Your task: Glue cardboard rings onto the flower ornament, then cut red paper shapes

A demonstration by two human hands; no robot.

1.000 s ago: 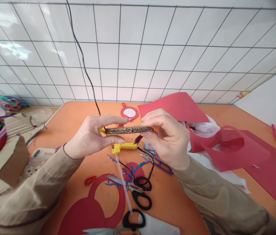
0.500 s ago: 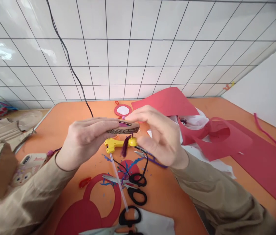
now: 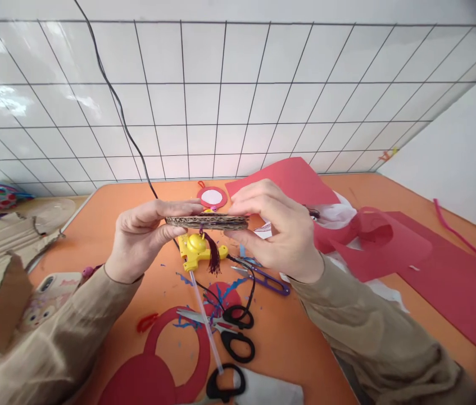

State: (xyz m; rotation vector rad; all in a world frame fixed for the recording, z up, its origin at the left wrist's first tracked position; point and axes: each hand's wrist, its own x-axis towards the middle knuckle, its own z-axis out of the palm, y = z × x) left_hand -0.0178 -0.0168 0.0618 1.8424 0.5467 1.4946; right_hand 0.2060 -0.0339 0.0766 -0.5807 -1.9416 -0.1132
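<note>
My left hand [image 3: 143,236] and my right hand [image 3: 277,228] hold a flat piece of corrugated cardboard [image 3: 206,221] edge-on between them, level above the orange table [image 3: 107,225]. Each hand pinches one end with thumb below and fingers on top. A dark red tassel [image 3: 213,253] hangs from the middle of the cardboard. Just below it lies a yellow glue gun [image 3: 198,247] with a clear glue stick [image 3: 206,320] sticking out toward me.
Black-handled scissors [image 3: 231,329] and purple snips [image 3: 265,278] lie near me on the table. Red paper sheets [image 3: 410,253] and a red paper ring [image 3: 170,360] spread around. A small red-rimmed white disc [image 3: 212,197] sits at the back. A phone [image 3: 46,295] and torn cardboard [image 3: 5,253] lie left. A black cable [image 3: 123,124] runs up the tiled wall.
The cardboard piece has been turned in my hands so the tassel now hangs straight down from its middle. The view has shifted slightly.
</note>
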